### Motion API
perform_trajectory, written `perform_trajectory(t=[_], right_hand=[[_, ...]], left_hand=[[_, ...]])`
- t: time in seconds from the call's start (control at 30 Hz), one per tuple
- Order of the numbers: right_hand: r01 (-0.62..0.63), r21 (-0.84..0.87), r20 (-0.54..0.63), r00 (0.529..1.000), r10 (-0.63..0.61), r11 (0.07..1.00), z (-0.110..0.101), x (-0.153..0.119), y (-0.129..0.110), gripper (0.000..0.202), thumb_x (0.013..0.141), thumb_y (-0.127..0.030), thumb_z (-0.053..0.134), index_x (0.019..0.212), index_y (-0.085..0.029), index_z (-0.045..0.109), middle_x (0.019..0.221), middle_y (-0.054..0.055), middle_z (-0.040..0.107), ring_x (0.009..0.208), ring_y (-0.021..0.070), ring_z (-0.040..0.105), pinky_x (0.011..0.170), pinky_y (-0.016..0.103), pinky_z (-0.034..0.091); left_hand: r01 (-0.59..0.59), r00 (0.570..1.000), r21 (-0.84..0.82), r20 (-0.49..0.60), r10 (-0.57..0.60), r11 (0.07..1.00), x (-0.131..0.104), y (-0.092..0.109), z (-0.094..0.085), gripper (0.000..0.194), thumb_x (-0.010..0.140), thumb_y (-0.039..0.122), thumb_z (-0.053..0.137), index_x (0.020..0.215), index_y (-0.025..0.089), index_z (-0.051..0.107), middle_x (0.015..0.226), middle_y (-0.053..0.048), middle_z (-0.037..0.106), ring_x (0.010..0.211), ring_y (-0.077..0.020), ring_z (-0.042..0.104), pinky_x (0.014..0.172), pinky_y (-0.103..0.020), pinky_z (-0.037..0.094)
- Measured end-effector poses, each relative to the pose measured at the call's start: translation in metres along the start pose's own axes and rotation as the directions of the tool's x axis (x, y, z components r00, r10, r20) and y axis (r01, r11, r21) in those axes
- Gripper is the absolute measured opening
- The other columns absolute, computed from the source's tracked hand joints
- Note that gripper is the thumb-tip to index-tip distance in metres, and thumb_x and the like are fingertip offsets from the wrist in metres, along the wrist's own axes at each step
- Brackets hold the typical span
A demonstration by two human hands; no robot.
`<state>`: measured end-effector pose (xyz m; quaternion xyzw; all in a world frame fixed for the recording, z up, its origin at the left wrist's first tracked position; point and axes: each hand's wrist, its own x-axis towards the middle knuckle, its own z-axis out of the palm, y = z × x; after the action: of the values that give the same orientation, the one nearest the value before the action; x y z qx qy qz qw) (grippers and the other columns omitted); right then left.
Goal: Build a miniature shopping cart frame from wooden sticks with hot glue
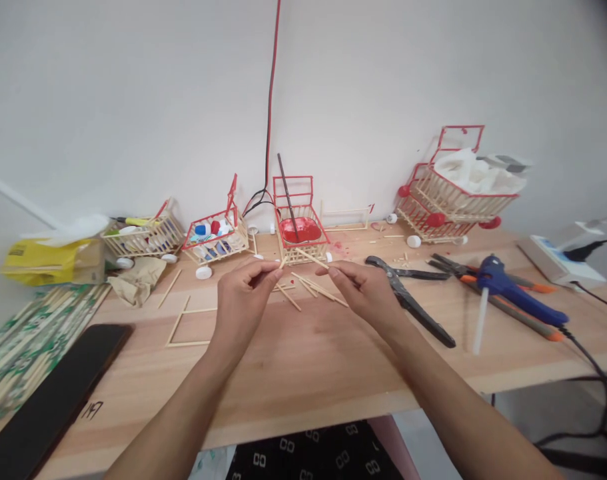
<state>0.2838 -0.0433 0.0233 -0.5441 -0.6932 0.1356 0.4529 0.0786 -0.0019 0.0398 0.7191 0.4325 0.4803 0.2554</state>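
Head | left fingers (270,266) pinch stick (282,264) | right fingers (337,268) pinch second stick (312,259) (red paint (307,230) beyond)

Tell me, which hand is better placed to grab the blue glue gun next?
Probably the right hand: the glue gun is on that side, while the left hand is farther away. Each hand pinches a thin stick, so the right would likely have to let go first.

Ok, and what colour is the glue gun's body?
Blue, clearest in the head view.
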Motion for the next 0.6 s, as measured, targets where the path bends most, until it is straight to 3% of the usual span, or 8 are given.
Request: perform_trajectory(t=[0.37,0.6], right_hand=[[0.041,0.052,0.027,0.999,-0.042,0.998,0.0046,-0.0022,-0.0035,0.029,0.091,-0.028,0.048,0.103,-0.016,0.072,0.088,0.005,0.073,0.072,0.0142,0.062,0.063,0.023,0.043],[0.032,0.047,0.04,0.999,-0.034,0.998,0.0061,-0.0027,-0.0023,0.03,0.091,-0.028,0.049,0.108,-0.018,0.072,0.088,0.004,0.074,0.075,0.0156,0.066,0.06,0.023,0.044]], left_hand=[[0.029,0.998,-0.034,0.056,-0.027,0.999,0.0014,-0.0038,0.0025,0.017,0.081,0.026,0.061,0.084,0.016,0.074,0.08,-0.005,0.072,0.075,-0.0175,0.063,0.071,-0.028,0.045],[0.049,0.997,-0.049,0.059,-0.046,0.998,0.002,-0.0023,0.0024,0.017,0.081,0.025,0.061,0.086,0.015,0.073,0.084,-0.005,0.073,0.077,-0.0177,0.064,0.071,-0.028,0.046]])
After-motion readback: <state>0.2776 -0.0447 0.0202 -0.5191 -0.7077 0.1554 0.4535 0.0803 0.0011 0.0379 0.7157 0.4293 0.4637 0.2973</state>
